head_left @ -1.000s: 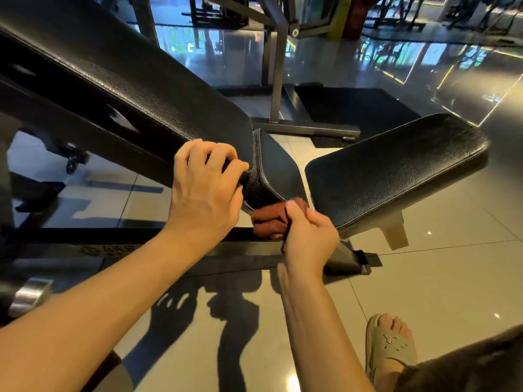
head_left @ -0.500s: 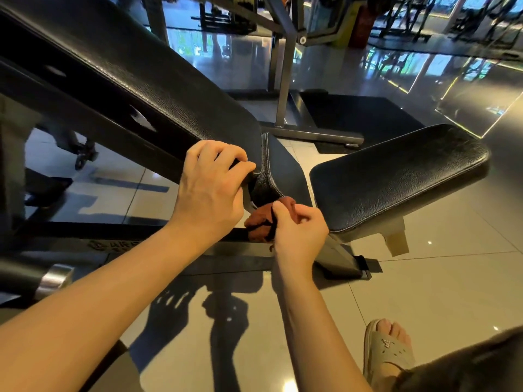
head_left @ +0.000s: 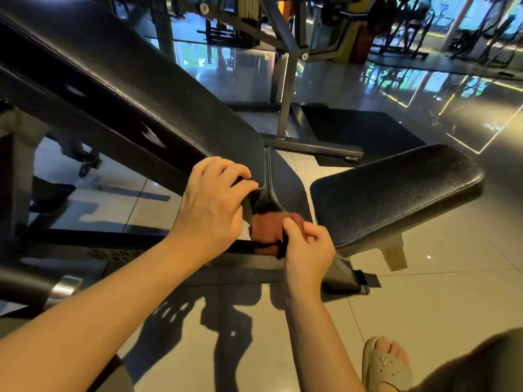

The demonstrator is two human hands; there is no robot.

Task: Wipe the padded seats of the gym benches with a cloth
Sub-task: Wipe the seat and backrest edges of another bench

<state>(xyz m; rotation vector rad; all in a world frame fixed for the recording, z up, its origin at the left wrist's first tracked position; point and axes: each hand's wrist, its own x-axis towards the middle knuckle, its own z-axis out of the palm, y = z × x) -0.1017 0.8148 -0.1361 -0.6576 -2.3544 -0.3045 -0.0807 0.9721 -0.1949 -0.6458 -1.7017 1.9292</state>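
A: Hands?
B: Item, left hand (head_left: 212, 205): curled over backrest (head_left: 127, 89) lower edge, gripping it. Item, right hand (head_left: 307, 250): pinching cloth (head_left: 266, 230).
A: Cloth?
B: Reddish, bunched, at seat (head_left: 288, 190) near edge, just below backrest.

The left hand (head_left: 210, 205) is curled, knuckles up; the right hand (head_left: 308, 247), just beside and lower, pinches with its thumb forward.

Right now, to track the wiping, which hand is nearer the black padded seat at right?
Right. The right hand, pinching the reddish-brown cloth, is beside the black padded seat; the left hand grips the black backrest pad, farther left.
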